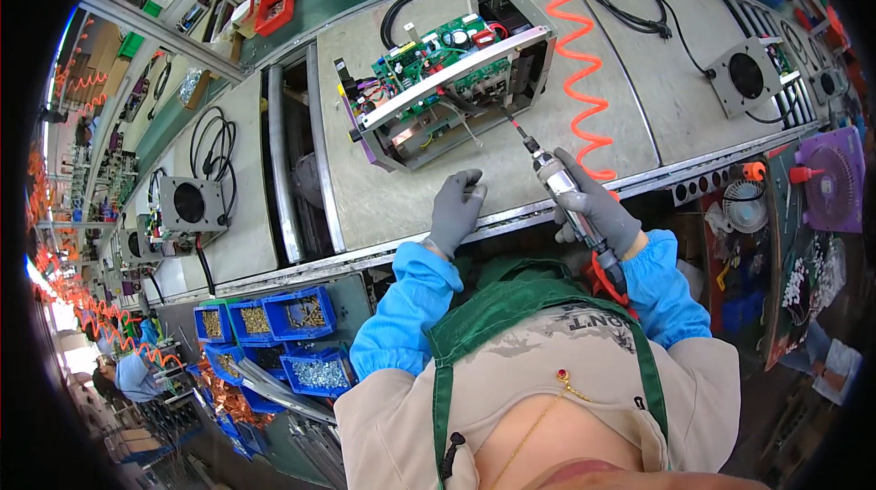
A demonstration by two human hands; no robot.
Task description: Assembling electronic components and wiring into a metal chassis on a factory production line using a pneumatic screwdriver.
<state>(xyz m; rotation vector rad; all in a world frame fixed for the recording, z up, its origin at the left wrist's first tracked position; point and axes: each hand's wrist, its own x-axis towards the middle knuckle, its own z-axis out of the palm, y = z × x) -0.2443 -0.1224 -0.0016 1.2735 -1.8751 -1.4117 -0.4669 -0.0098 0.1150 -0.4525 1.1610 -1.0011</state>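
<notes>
My right hand (598, 209), in a grey glove, is wrapped round a power screwdriver (555, 176) with a dark lower end. Its long thin bit points up and left, to the near side of an opened electronic unit (447, 79). That unit stands tilted on the bench, with green circuit boards (438, 57), coloured wires and a pale metal rail showing. My left hand (456, 213), also gloved, is just above the bench's near edge, below the unit and apart from it. Its fingers are curled in toward the thumb; whatever they may hold is too small to make out.
A coiled orange air hose (584, 61) hangs right of the unit. Blue bins (306, 312) of small fasteners stand at lower left. Grey fan units (192, 204) with black cables sit along the line on both sides. A gap with a metal roller (283, 161) splits the bench at left.
</notes>
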